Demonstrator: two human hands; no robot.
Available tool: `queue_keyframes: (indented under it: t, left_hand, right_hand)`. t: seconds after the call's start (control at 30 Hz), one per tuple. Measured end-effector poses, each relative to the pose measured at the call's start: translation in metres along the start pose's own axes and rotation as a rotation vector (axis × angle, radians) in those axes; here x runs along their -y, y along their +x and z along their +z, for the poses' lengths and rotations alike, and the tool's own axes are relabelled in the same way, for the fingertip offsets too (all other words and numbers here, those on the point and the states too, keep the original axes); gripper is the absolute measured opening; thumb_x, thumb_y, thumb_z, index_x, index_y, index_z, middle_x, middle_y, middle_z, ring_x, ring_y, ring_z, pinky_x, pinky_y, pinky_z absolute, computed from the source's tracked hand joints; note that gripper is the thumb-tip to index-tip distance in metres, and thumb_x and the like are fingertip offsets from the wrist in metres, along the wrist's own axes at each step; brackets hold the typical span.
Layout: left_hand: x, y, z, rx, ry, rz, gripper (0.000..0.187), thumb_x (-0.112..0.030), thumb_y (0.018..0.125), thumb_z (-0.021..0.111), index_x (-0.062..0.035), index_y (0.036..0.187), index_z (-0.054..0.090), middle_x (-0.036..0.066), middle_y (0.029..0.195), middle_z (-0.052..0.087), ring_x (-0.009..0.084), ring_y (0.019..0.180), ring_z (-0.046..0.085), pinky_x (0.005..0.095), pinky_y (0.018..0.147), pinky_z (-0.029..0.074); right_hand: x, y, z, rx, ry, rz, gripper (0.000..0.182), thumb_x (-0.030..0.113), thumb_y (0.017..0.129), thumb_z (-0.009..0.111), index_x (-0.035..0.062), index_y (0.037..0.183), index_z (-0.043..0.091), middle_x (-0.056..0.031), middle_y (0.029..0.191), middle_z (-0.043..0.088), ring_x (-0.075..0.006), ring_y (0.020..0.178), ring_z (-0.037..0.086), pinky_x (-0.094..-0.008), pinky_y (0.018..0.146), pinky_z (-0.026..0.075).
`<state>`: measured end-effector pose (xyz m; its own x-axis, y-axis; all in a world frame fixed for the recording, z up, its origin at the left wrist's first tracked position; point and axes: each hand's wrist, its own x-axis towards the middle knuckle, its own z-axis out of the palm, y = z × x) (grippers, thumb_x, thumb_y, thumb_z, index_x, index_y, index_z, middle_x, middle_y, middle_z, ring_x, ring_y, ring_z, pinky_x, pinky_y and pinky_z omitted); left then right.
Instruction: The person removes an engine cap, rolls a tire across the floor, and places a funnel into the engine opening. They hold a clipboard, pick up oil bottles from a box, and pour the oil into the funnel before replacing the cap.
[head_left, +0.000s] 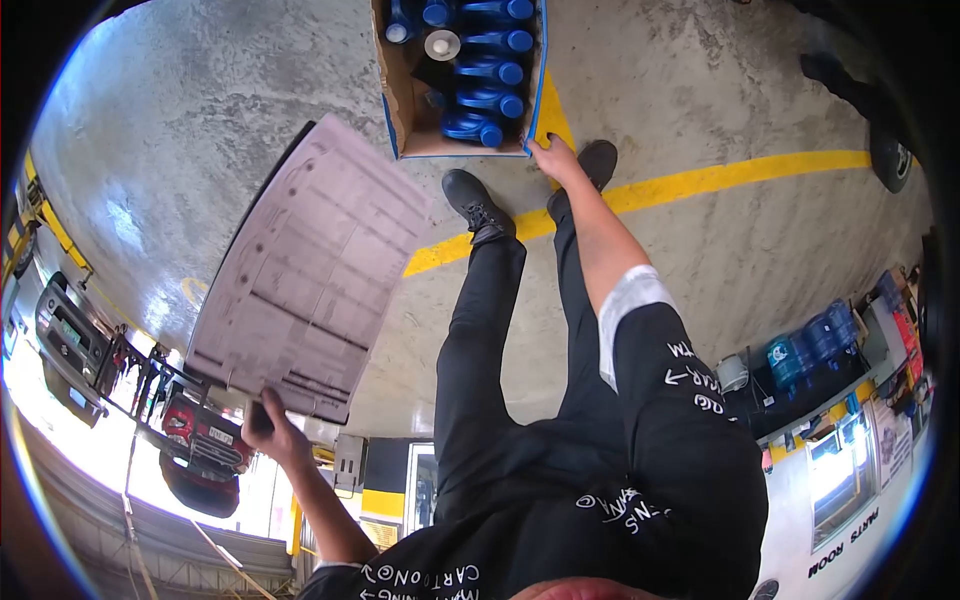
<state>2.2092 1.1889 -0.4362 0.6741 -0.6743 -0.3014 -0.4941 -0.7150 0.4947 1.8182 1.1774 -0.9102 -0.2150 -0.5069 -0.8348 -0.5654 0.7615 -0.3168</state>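
A clipboard with a printed form (310, 270) is gripped at its lower edge by my left hand (275, 428), its fingers closed round the clip end. My right hand (550, 158) is closed on the near right corner of an open cardboard box (400, 110) that stands on the floor. Inside the box, several blue bottles (490, 70) lie or stand in a row along the right side, and a round white cap (442, 45) shows near the middle.
A yellow line (740, 175) crosses the concrete floor under my shoes (478, 205). At the left are a red car (205, 435) and a dark vehicle (70, 345). Large blue water bottles (815, 345) stand at the right. A tyre (888, 160) is at the upper right.
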Motion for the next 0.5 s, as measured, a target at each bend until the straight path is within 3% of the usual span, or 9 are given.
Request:
queue_keyframes:
  t: [0.03, 0.07, 0.13, 0.17, 0.23, 0.33, 0.4, 0.47, 0.5]
  left_hand:
    - [0.013, 0.000, -0.008, -0.024, -0.005, -0.026, 0.025, -0.017, 0.093, 0.064, 0.0088, 0.093, 0.062, 0.008, 0.089, 0.061, 0.0138, 0.085, 0.057, 0.0255, 0.078, 0.048]
    - [0.024, -0.007, -0.013, -0.094, 0.000, -0.068, 0.033, -0.018, 0.092, 0.066, 0.0123, 0.101, 0.058, 0.015, 0.099, 0.062, 0.0173, 0.092, 0.059, 0.0280, 0.083, 0.049]
    - [0.031, -0.014, -0.018, -0.001, -0.087, -0.077, 0.041, -0.019, 0.091, 0.067, 0.0126, 0.111, 0.052, 0.017, 0.107, 0.060, 0.0177, 0.092, 0.059, 0.0284, 0.083, 0.050]
    - [0.037, -0.019, -0.015, 0.003, -0.088, -0.078, 0.041, -0.019, 0.091, 0.067, 0.0126, 0.111, 0.052, 0.017, 0.107, 0.060, 0.0177, 0.092, 0.059, 0.0284, 0.083, 0.050]
    - [0.045, -0.022, -0.014, -0.036, -0.092, -0.063, 0.042, -0.018, 0.091, 0.067, 0.0139, 0.113, 0.051, 0.017, 0.103, 0.061, 0.0170, 0.088, 0.059, 0.0277, 0.080, 0.050]
    - [0.045, -0.041, -0.005, -0.111, -0.106, -0.090, 0.035, -0.017, 0.091, 0.067, 0.0135, 0.105, 0.057, 0.015, 0.097, 0.062, 0.0152, 0.084, 0.059, 0.0266, 0.077, 0.049]
    - [0.052, -0.049, -0.013, -0.016, -0.092, -0.079, 0.040, -0.024, 0.091, 0.068, 0.0082, 0.108, 0.051, 0.012, 0.100, 0.061, 0.0148, 0.090, 0.057, 0.0276, 0.083, 0.047]
    - [0.040, -0.056, -0.010, -0.132, -0.047, -0.024, 0.029, -0.017, 0.092, 0.065, 0.0116, 0.093, 0.059, 0.011, 0.089, 0.062, 0.0140, 0.083, 0.058, 0.0258, 0.076, 0.049]
    - [0.039, -0.064, -0.015, -0.117, -0.001, -0.024, 0.029, -0.018, 0.093, 0.065, 0.0104, 0.093, 0.058, 0.009, 0.086, 0.060, 0.0126, 0.079, 0.056, 0.0250, 0.074, 0.048]
  right_hand:
    - [0.007, 0.008, 0.006, -0.020, 0.050, 0.030, 0.056, 0.045, 0.087, 0.057, -0.0017, 0.118, 0.061, -0.0289, 0.116, 0.060, -0.0413, 0.112, 0.057, -0.0428, 0.097, 0.045]
    - [0.010, 0.012, 0.011, -0.014, 0.051, 0.035, 0.056, 0.045, 0.087, 0.057, -0.0017, 0.118, 0.061, -0.0289, 0.116, 0.060, -0.0413, 0.112, 0.057, -0.0428, 0.097, 0.045]
    - [0.016, 0.016, 0.015, -0.053, -0.126, -0.060, 0.053, 0.047, 0.090, 0.053, -0.0037, 0.101, 0.066, -0.0278, 0.087, 0.067, -0.0403, 0.087, 0.066, -0.0446, 0.079, 0.052]
    - [0.019, 0.017, 0.014, -0.056, -0.127, -0.056, 0.053, 0.047, 0.090, 0.053, -0.0037, 0.101, 0.066, -0.0278, 0.087, 0.067, -0.0403, 0.087, 0.066, -0.0446, 0.079, 0.052]
    - [0.018, 0.010, 0.012, -0.126, -0.157, -0.040, 0.051, 0.045, 0.091, 0.053, -0.0035, 0.086, 0.067, -0.0296, 0.089, 0.065, -0.0435, 0.089, 0.063, -0.0470, 0.081, 0.051]
    - [0.016, 0.008, -0.003, -0.114, -0.128, -0.009, 0.045, 0.038, 0.090, 0.053, -0.0040, 0.089, 0.067, -0.0289, 0.092, 0.065, -0.0450, 0.091, 0.063, -0.0496, 0.083, 0.050]
    - [0.009, 0.019, -0.011, -0.170, -0.094, -0.033, 0.042, 0.037, 0.090, 0.055, -0.0033, 0.088, 0.067, -0.0287, 0.090, 0.065, -0.0446, 0.090, 0.063, -0.0497, 0.082, 0.051]
    - [0.007, 0.014, -0.036, -0.136, -0.033, 0.032, 0.039, 0.035, 0.089, 0.058, -0.0031, 0.088, 0.067, -0.0296, 0.090, 0.065, -0.0438, 0.089, 0.063, -0.0494, 0.081, 0.051]
    - [-0.012, 0.025, -0.043, -0.128, -0.016, 0.038, 0.035, 0.033, 0.089, 0.058, -0.0009, 0.090, 0.067, -0.0285, 0.091, 0.065, -0.0432, 0.090, 0.063, -0.0499, 0.080, 0.051]
